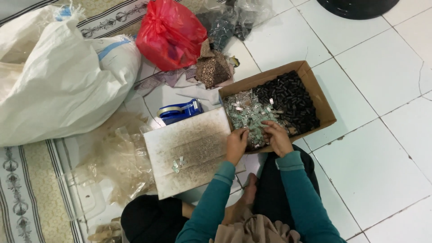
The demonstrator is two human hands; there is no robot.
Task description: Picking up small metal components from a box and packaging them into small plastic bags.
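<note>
An open cardboard box lies on the floor in front of me. It holds a heap of small black cylindrical pieces on the far side and a pile of small silvery pieces on the near side. My left hand and my right hand both reach into the silvery pile at the box's near edge, fingers curled among the pieces. Whether either hand holds a piece is hidden. A speckled flat board lies to the left with a few silvery pieces on it.
A blue tape dispenser sits beyond the board. A large white sack, a red plastic bag, patterned cloth and clear plastic bags lie at the left. White floor tiles stretch to the right. A dark round object sits at the top.
</note>
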